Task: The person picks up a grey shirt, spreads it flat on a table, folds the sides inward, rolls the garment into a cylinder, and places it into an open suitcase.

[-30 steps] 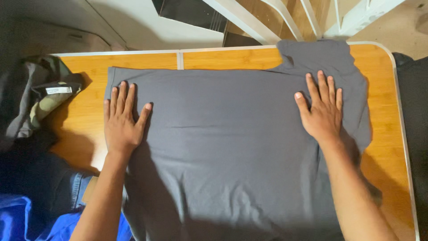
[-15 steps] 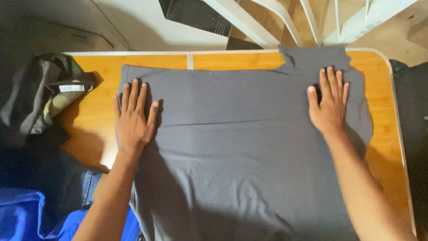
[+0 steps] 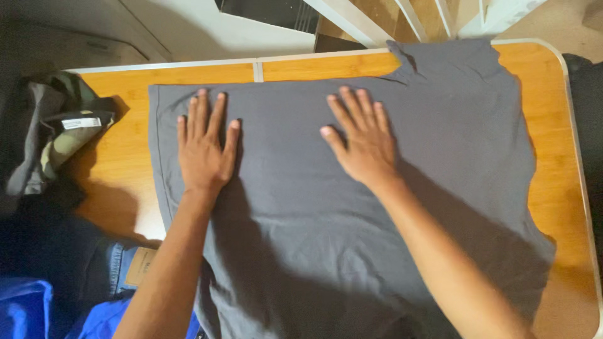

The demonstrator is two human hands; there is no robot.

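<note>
A grey T-shirt (image 3: 458,132) lies spread flat over a wooden table (image 3: 125,150), one sleeve reaching the far right corner. My left hand (image 3: 206,145) presses flat on the shirt near its left edge, fingers apart. My right hand (image 3: 359,139) lies flat on the middle of the shirt, fingers spread, pointing toward the far edge. Neither hand holds anything.
A heap of clothes with a camouflage garment (image 3: 59,135) sits at the table's left end. Dark jeans (image 3: 94,257) and blue fabric (image 3: 25,307) lie at the near left. White frame bars (image 3: 352,22) stand beyond the far edge. A dark object (image 3: 587,81) borders the right side.
My right hand has slid left from the shirt's right sleeve area to its middle. My left hand shifted slightly toward the far edge. The shirt's right side is now uncovered.
</note>
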